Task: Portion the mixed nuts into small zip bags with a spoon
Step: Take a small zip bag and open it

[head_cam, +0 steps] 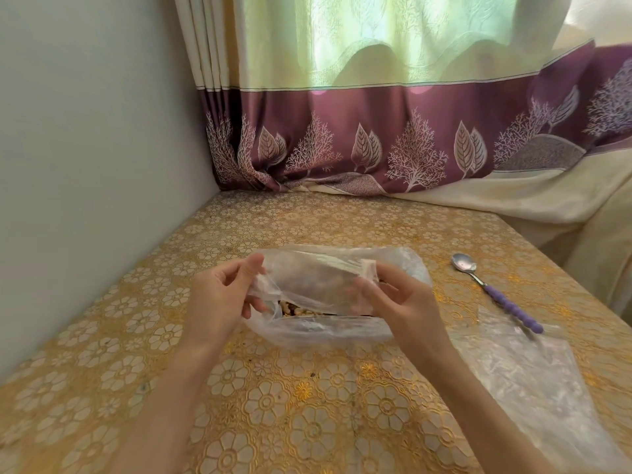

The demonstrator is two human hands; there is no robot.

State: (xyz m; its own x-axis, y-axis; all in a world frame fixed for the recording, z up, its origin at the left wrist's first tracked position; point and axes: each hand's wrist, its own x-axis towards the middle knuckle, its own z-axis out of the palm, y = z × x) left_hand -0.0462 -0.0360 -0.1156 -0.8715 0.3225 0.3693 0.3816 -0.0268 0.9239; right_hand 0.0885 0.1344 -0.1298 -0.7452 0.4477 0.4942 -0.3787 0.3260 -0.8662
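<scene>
The left hand (219,295) is pinching the left edge of a large, thin, cloudy clear plastic bag (328,295), with the thumb lying on the film's near side and the fingers curling behind it. The right hand (393,299) is gripping the right edge of that same bag; its thumb tip is pressing a bunched fold of film near the top, and some of its fingers are showing through the plastic, tucked under a layer. Both hands are closing on the film, not lying flat, and they are holding the bag's mouth spread between them over the middle of the table.

A brown and pale heap of mixed nuts (301,309) is showing through the gap at the bag's lower left, inside the bag and just beside the left fingers. The bag's bottom is resting on the gold tablecloth patterned with white flowers (266,398).

A metal spoon with a purple ribbed handle (496,292) is lying on the table to the right, well clear of both hands, bowl facing up. Its handle end is resting on a flat clear plastic bag (533,378) lying by the right forearm.
</scene>
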